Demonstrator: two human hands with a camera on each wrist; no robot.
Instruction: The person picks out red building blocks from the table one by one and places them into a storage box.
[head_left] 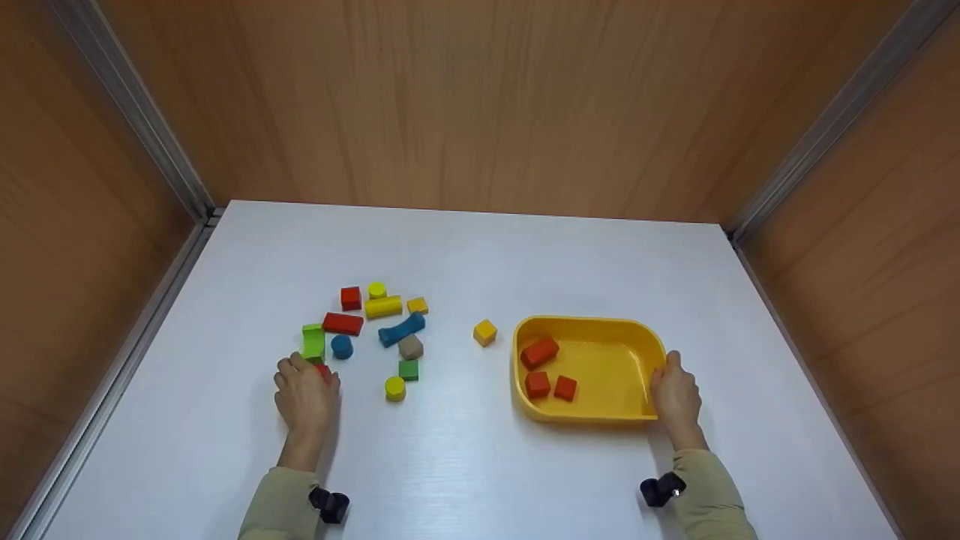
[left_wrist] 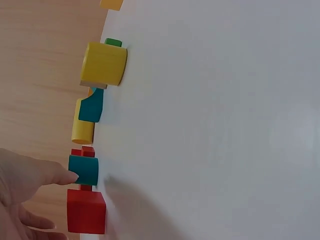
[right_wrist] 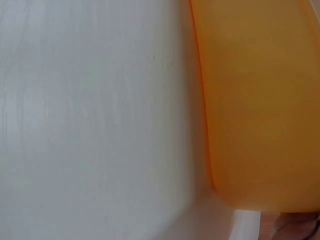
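While set wide about a red cube [left_wrist: 86, 212]: left grip [head_left: 304, 391], with thumb and fingers apart; contact with cube not tellable. Red cube: on the desk [head_left: 450, 465], partly hidden beneath the left grip in head view. Right grip [head_left: 679, 390]: closed on the right-hand rim of a yellow tray [head_left: 611, 364].

Just beyond the left grip: lime block [head_left: 313, 341]; blue cylinder [head_left: 341, 346], close by to the right. Farther out: long red block [head_left: 343, 324]; second red cube [head_left: 350, 298]; upright yellow cylinder [head_left: 376, 289]; lying yellow cylinder [head_left: 383, 307]; small yellow block [head_left: 418, 305].

Right of these, top to bottom: waisted blue block [head_left: 401, 329], slantwise; grey block [head_left: 410, 346]; green block [head_left: 409, 370]; near yellow cylinder [head_left: 395, 388].

Inside the tray, toward the left wall: three red blocks [head_left: 538, 385], one longer. Just outside that wall: yellow cube [head_left: 485, 332], well apart from the scatter.

Surround: wood panels [head_left: 480, 105], on three sides, with metal rails [head_left: 142, 105] at the corners.
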